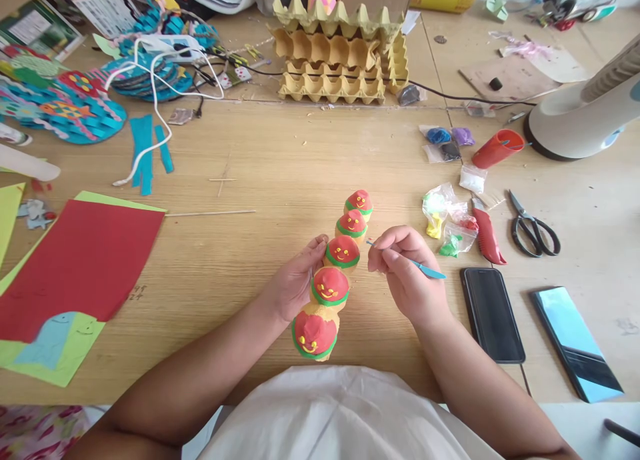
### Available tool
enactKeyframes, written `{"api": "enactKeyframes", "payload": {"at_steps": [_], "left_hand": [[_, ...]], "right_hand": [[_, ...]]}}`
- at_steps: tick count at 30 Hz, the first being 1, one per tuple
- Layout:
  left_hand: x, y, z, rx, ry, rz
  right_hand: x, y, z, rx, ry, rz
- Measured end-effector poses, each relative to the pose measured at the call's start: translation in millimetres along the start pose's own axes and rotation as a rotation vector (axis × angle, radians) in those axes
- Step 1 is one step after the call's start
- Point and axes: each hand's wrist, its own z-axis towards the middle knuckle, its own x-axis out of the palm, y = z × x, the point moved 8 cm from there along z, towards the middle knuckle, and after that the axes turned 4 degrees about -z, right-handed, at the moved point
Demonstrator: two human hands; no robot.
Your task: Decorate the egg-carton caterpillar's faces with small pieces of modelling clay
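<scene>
A strip of several joined egg-carton cups (pixel 330 285) runs away from me, each capped in red with a green band and a small yellow smiling face. My left hand (pixel 299 277) holds the strip from its left side, thumb and fingertips near the middle cups; part of the fingers is hidden behind it. To the right of the strip, my right hand (pixel 407 267) is closed around a thin blue modelling tool (pixel 427 271). The tool's narrow tip points toward the cups, with a small gap between them.
Clay packets (pixel 453 227), a red cutter (pixel 487 232), black scissors (pixel 535 230) and two phones (pixel 493 313) lie right. Red paper (pixel 80 260) and a thin stick (pixel 210 213) are left. Egg cartons (pixel 333 87) stand at the back, near a red cup (pixel 495 150).
</scene>
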Motion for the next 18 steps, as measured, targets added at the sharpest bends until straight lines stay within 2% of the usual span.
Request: {"api": "enactKeyframes", "payload": {"at_steps": [7, 15, 18], "left_hand": [[6.5, -1, 1, 0.014, 0.097, -0.015], [9.9, 1, -5, -0.112, 0.031, -0.041], [9.6, 0, -6, -0.120, 0.008, -0.049]], "right_hand": [[17, -10, 0, 0.113, 0.186, 0.176], [21, -18, 1, 0.170, 0.246, 0.146], [22, -16, 3, 0.170, 0.225, 0.121]]}}
